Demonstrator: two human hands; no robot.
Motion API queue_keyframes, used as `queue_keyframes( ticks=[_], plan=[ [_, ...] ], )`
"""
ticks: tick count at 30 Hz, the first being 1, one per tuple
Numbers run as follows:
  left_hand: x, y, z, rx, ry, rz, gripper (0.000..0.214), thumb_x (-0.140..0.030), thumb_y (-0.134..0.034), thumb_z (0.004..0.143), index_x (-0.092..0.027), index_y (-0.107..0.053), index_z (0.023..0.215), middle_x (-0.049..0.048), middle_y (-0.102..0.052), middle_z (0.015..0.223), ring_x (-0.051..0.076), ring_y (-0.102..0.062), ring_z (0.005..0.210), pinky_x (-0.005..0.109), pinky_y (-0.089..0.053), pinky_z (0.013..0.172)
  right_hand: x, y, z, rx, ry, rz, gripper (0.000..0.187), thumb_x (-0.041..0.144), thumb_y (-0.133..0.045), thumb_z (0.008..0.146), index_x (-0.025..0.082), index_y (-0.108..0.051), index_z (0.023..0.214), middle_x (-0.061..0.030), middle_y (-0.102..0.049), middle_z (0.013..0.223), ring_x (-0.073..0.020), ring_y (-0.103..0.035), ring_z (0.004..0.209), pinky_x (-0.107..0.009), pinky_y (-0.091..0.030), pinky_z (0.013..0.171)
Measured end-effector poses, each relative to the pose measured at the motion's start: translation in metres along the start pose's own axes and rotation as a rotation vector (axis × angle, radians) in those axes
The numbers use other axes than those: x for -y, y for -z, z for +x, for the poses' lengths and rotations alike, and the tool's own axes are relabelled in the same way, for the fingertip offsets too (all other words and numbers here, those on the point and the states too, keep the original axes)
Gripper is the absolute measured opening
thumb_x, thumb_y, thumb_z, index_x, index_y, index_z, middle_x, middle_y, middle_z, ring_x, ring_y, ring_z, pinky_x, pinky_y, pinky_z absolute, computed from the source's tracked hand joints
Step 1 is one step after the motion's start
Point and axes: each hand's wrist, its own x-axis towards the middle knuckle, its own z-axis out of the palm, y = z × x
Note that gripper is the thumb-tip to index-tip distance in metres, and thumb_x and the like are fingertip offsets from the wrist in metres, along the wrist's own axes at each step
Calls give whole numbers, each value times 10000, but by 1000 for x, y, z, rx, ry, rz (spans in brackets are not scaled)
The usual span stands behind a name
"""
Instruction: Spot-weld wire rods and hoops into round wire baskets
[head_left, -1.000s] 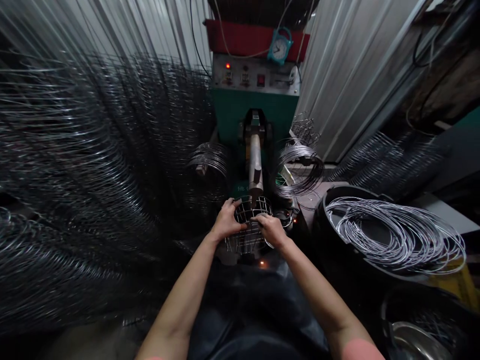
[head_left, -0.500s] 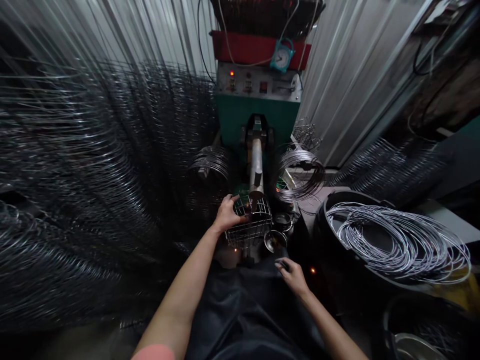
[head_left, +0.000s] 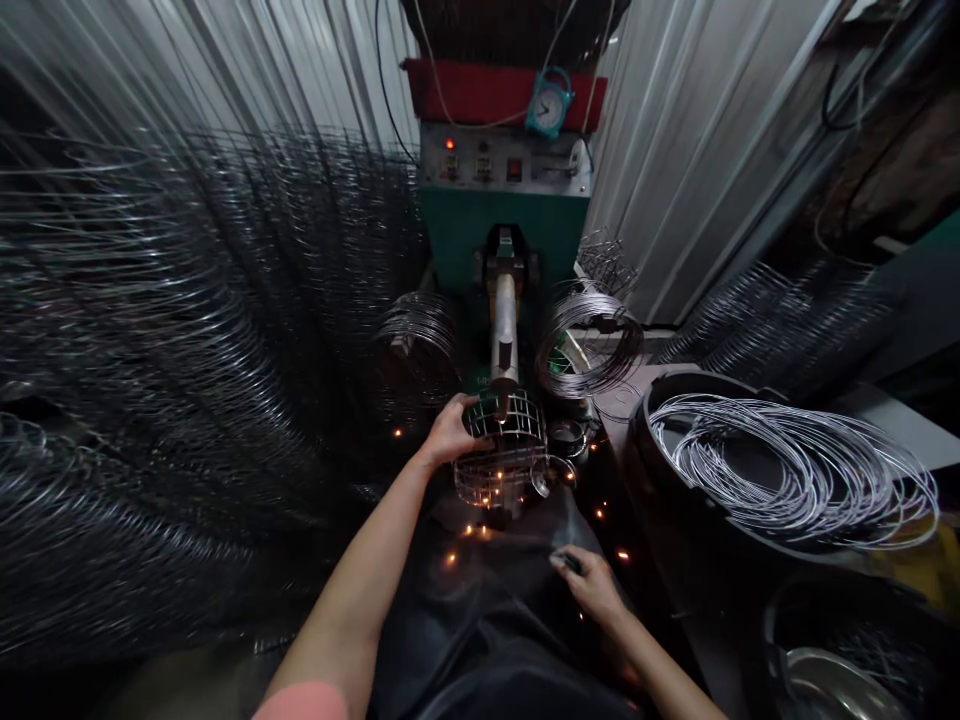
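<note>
My left hand [head_left: 450,432] is closed on the left side of a round wire basket [head_left: 517,432], holding it under the electrode of a green spot welder [head_left: 506,218]. The welder's grey arm [head_left: 505,315] comes down towards the basket's near side. Orange sparks scatter below the basket and over the dark apron [head_left: 487,610]. Low over the apron's right side, my right hand [head_left: 589,580] is curled with thumb and fingers together; something dark shows between them, too unclear to name. Small metal rings [head_left: 566,438] lie just right of the basket.
Wire coils [head_left: 589,340] hang beside the welder. At right, a black tub [head_left: 649,455] holds many wire rings [head_left: 787,470]. Tall stacks of wire frames [head_left: 187,300] crowd the left. A blue clock [head_left: 549,105] hangs above the control panel [head_left: 540,165]. A metal bowl [head_left: 840,685] sits lower right.
Many more sparks now fly below the basket. The basket appears slightly turned in my left hand. My right hand has dropped slightly lower, still curled.
</note>
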Motion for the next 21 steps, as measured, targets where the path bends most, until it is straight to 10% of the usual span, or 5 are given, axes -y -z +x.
queue_keyframes(
  ticks=[14,21],
  plan=[
    [-21,-1,-38,50,14,69,838,-294,-829,466,-163,-499,1225,157,-378,1391,329,-352,1314,459,-299,1095,14,7,-30,32,7,3,348,470,-500,830,181,-668,736,-42,-690,731,-218,-637,727,-293,-477,667],
    [-16,7,-40,116,21,62,931,-376,-837,475,-199,-444,1299,152,-352,1430,332,-313,1334,500,-265,1092,47,42,20,-110,188,-11,322,454,-513,839,184,-681,790,-62,-696,775,-210,-644,744,-296,-496,696]
  ],
)
